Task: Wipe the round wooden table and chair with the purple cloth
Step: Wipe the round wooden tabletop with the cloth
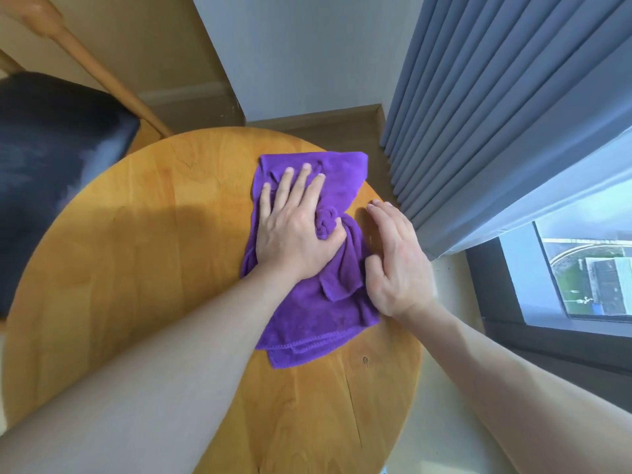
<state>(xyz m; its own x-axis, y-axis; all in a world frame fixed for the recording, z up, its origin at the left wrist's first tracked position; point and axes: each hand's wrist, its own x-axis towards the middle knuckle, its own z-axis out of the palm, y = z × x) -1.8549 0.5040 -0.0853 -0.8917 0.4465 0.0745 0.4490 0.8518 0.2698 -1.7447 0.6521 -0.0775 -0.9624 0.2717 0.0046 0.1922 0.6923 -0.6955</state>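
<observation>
A purple cloth (307, 309) lies crumpled on the right half of the round wooden table (136, 268). My left hand (294, 227) presses flat on the cloth, fingers straight and spread, with the thumb against a bunched fold. My right hand (396, 261) lies flat near the table's right edge, just beside the cloth, fingers straight and together, its thumb side touching the fabric. The chair (51, 159) stands at the table's left, with a dark seat cushion and a light wooden frame (102, 73).
Grey pleated curtains (496, 114) hang close to the table's right side, beside a window (581, 275). A white wall corner (301, 56) and a beige floor lie beyond the table's far edge.
</observation>
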